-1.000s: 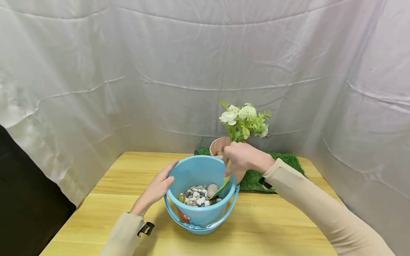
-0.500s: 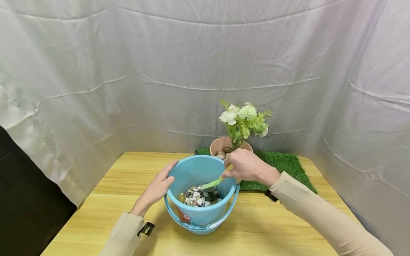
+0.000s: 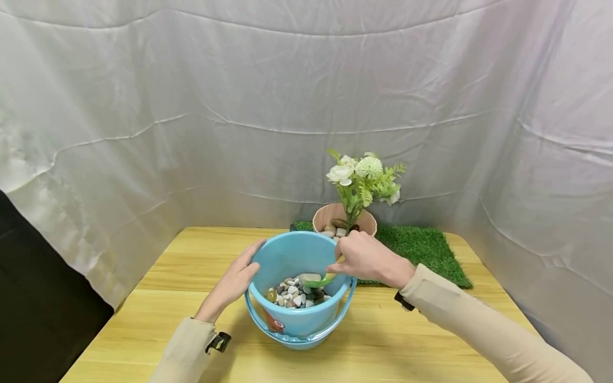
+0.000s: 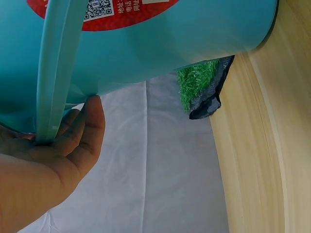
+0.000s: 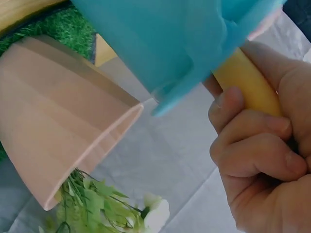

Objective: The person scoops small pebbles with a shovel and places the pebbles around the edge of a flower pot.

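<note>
A light blue bucket stands on the table with mixed pebbles in its bottom. My left hand holds the bucket's left rim, thumb at the rim; in the left wrist view its fingers lie against the outer wall. My right hand grips the yellow handle of a small trowel. The trowel's green blade is inside the bucket, over the pebbles. A large pale stone shows at the blade; whether it rests on it I cannot tell.
Behind the bucket a pink pot holds stones and white flowers. It stands on an artificial grass mat. The bucket's handle hangs down in front. Grey curtains surround the wooden table.
My right hand has lowered and tilted the trowel from steep to nearly level. The large stone has shifted slightly left and shows at the blade. My left hand has stayed on the rim.
</note>
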`<state>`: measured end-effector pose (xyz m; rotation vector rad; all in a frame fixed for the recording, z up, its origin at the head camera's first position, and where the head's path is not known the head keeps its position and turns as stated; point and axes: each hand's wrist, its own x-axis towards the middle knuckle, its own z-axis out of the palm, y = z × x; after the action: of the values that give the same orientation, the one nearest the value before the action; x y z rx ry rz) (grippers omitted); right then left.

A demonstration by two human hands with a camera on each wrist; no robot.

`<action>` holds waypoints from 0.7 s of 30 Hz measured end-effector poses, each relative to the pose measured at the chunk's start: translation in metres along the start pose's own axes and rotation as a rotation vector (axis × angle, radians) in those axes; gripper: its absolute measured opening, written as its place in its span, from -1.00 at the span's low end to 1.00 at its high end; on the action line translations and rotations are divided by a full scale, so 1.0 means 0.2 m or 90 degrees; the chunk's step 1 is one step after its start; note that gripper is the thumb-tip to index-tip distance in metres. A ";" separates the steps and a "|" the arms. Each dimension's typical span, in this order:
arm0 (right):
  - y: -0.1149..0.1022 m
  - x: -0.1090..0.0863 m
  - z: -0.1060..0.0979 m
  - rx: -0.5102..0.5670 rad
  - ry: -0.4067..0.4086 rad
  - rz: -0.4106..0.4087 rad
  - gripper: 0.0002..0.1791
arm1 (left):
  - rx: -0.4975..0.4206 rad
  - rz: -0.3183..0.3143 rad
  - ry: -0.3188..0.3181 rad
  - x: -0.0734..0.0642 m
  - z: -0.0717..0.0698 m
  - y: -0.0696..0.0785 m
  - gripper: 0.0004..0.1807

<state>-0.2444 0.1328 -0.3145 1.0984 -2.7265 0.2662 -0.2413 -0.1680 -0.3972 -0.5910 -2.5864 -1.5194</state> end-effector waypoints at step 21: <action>0.06 -0.04 0.15 -0.059 0.167 -0.056 -0.65 | 0.009 0.005 0.009 0.00 0.00 -0.01 -0.32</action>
<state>-0.2494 0.1395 -0.3471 1.0711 -2.4294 0.2489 -0.2423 -0.1678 -0.3987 -0.5866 -2.5787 -1.4963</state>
